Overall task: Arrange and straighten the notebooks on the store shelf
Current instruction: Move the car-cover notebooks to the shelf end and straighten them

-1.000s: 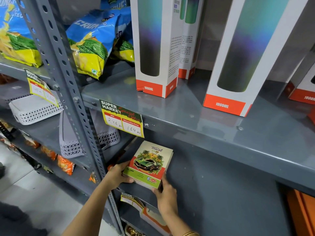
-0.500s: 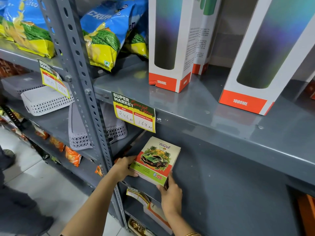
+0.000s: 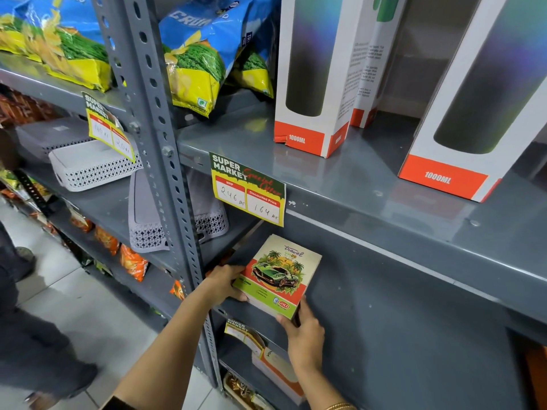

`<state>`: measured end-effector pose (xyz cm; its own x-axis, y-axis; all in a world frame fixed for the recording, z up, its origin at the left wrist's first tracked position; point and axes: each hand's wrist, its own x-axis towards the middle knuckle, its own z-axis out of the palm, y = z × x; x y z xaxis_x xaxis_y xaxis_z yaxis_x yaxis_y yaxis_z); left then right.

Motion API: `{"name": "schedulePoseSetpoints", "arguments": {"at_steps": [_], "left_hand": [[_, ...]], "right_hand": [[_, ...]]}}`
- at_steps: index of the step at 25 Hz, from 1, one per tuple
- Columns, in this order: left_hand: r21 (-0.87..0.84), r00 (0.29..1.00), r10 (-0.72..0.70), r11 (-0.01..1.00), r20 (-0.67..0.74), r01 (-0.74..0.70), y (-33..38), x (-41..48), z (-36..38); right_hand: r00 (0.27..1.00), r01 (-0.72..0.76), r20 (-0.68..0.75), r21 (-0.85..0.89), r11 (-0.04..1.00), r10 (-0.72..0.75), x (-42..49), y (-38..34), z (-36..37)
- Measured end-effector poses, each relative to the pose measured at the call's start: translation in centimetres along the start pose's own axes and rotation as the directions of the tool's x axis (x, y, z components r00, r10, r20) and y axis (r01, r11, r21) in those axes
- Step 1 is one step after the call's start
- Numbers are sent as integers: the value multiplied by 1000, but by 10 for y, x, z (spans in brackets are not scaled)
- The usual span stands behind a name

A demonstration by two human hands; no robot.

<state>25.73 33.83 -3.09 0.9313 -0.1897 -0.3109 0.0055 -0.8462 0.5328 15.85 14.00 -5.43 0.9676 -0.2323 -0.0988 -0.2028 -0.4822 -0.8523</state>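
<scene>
I am holding a stack of notebooks with a glossy cover showing a green sports car, palm trees and a red band (image 3: 278, 278) at the front left corner of the grey metal shelf (image 3: 414, 306), near the perforated grey steel upright (image 3: 165, 161). My left hand (image 3: 223, 281) is gripping the stack's left side, fingers curling around behind its edge, while my right hand (image 3: 305, 335) is pinching its lower right corner, thumb lying on the front cover. The stack is sitting tilted, its top leaning back into the shelf. A yellow and green paper price tag with handwritten numbers (image 3: 248, 190) is hanging from the front edge of the shelf above, just over the stack.
</scene>
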Motion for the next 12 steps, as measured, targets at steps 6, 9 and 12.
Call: {"name": "schedulePoseSetpoints", "arguments": {"at_steps": [6, 9, 12], "left_hand": [[-56, 999, -27, 998, -23, 25, 2, -1, 3], [-39, 999, -28, 999, -17, 28, 0, 0, 5], [32, 998, -58, 998, -4, 59, 3, 0, 6]], "right_hand": [[1000, 9, -24, -3, 1000, -9, 3, 0, -1], [1000, 2, -2, -7, 1000, -2, 2, 2, 1], [1000, 3, 16, -29, 1000, -3, 1, 4, 2]]}}
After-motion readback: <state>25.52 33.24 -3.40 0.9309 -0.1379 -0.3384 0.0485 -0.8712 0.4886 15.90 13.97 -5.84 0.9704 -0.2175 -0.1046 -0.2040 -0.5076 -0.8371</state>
